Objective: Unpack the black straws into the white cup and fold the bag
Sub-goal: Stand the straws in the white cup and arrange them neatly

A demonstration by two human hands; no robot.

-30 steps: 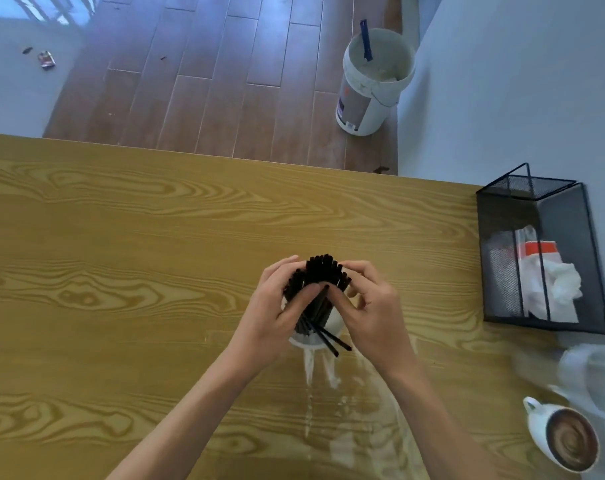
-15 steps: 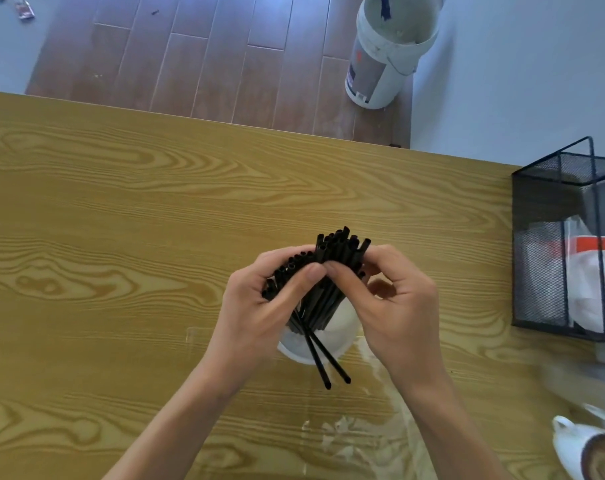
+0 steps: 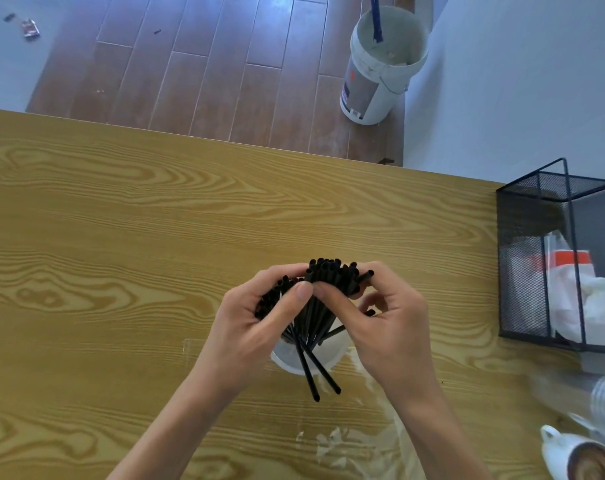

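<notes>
A bundle of black straws (image 3: 332, 275) stands fanned out in the white cup (image 3: 296, 363) in the middle of the wooden table (image 3: 121, 237). My left hand (image 3: 249, 323) and my right hand (image 3: 387, 327) both grip the bundle's upper part, thumbs meeting in front. Two straws (image 3: 315, 370) stick out over the cup's near rim, pointing toward me. The clear plastic bag (image 3: 356, 448) lies crumpled flat on the table between my forearms, near the front edge.
A black mesh bin (image 3: 553, 258) holding white and orange wrapping stands at the table's right edge. A coffee mug (image 3: 578, 459) sits at the bottom right, with a clear object (image 3: 602, 396) beside it. A white bucket (image 3: 380, 64) stands on the floor beyond the table.
Both hands have spread the straw tops wider while keeping hold of the bundle. Two straws now stick out further over the cup's near rim. The view has shifted slightly.
</notes>
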